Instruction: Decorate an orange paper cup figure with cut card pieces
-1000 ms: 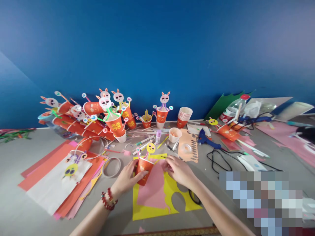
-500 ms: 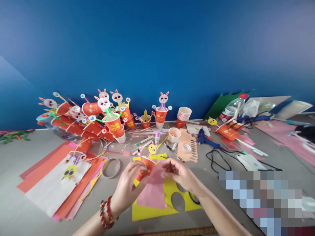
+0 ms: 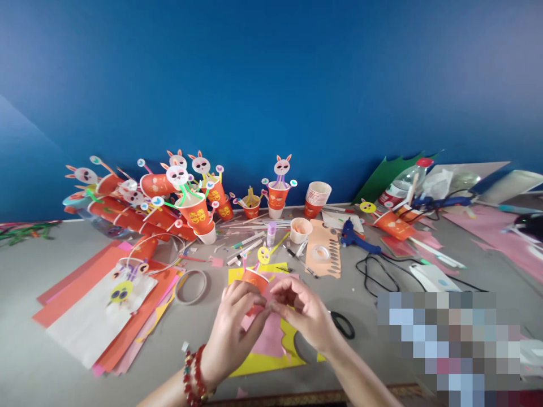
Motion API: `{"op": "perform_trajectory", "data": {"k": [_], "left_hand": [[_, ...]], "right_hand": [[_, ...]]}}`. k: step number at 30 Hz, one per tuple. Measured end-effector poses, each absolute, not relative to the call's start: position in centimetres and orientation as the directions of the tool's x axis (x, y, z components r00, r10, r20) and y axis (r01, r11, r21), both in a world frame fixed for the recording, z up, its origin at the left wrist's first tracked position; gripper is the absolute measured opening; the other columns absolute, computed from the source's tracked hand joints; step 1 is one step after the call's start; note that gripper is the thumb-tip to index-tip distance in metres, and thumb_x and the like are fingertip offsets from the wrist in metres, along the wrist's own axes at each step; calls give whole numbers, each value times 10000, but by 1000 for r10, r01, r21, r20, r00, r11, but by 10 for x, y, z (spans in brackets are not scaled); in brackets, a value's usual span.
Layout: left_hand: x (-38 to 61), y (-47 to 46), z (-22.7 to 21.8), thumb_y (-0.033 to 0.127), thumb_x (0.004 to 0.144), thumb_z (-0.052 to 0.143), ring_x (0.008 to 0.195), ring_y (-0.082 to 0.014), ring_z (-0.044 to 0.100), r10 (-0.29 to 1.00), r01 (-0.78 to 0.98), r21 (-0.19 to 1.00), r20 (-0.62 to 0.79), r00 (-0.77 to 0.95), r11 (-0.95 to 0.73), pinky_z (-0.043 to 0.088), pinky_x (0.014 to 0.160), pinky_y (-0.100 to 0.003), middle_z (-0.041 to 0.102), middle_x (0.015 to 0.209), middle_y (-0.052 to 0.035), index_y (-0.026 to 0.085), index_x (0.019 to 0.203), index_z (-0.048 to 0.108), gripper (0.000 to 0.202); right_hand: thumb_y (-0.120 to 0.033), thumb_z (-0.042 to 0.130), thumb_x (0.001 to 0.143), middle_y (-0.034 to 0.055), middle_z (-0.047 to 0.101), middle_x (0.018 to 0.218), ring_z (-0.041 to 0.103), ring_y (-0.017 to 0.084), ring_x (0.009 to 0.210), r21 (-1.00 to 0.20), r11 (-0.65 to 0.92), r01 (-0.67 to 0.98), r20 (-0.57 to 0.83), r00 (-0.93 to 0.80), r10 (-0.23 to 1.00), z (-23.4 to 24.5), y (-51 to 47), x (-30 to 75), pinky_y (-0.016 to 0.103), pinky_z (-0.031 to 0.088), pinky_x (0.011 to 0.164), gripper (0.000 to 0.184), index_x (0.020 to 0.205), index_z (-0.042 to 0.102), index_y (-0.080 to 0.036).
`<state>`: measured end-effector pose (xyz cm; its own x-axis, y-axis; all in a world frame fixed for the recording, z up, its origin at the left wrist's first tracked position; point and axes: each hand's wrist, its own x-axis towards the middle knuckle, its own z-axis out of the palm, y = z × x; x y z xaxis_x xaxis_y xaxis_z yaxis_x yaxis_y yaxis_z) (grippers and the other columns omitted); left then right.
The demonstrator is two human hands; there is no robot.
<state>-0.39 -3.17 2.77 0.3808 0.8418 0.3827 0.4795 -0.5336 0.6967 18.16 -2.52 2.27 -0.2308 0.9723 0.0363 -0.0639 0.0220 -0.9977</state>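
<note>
Left hand (image 3: 237, 316) and right hand (image 3: 302, 312) are held fingertips together, seemingly for fine work; whether anything is gripped cannot be told. Just behind, the cup (image 3: 253, 278) is partly hidden; steadiness seems needed next.

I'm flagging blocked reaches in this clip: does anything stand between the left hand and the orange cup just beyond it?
Nothing visible does. The left hand hides the lower part of the cup, so whether they touch can't be told.
</note>
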Motion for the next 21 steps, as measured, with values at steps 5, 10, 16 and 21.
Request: {"op": "perform_trajectory", "data": {"k": [5, 10, 16, 21], "left_hand": [[-5, -30, 28, 209, 964, 548, 858, -194, 586, 900, 350, 856, 254, 355, -380, 444, 800, -328, 620, 884, -36, 212, 847, 563, 118], [-2, -32, 29, 228, 955, 552, 819, -186, 578, 924, 314, 901, 193, 329, -300, 429, 788, -319, 617, 859, -36, 206, 832, 574, 127], [1, -32, 29, 302, 959, 540, 797, -184, 562, 948, 253, 936, 178, 265, -247, 431, 761, -304, 596, 833, -30, 204, 802, 546, 185], [0, -32, 29, 283, 955, 536, 775, -179, 545, 946, 227, 938, 203, 253, -262, 436, 746, -303, 582, 812, -25, 209, 794, 541, 177]], "right_hand": [[-306, 679, 881, 33, 681, 874, 623, 163, 773, -996, 70, -58, 82, -239, 968, 18, -26, 180, 251, 511, 696, 120, 946, 645, -212], [-263, 651, 902, 21, 693, 856, 634, 152, 769, -993, 113, -45, 120, -206, 971, 17, -29, 179, 234, 515, 706, 66, 943, 631, -215], [-253, 641, 922, 3, 645, 794, 635, 145, 719, -965, 243, 97, 227, -153, 962, 17, -33, 178, 224, 514, 670, 93, 849, 599, -214], [-164, 602, 930, 55, 694, 946, 669, 204, 918, -853, 451, 263, 404, -216, 889, 21, -32, 182, 301, 532, 819, 82, 900, 640, -231]]}}
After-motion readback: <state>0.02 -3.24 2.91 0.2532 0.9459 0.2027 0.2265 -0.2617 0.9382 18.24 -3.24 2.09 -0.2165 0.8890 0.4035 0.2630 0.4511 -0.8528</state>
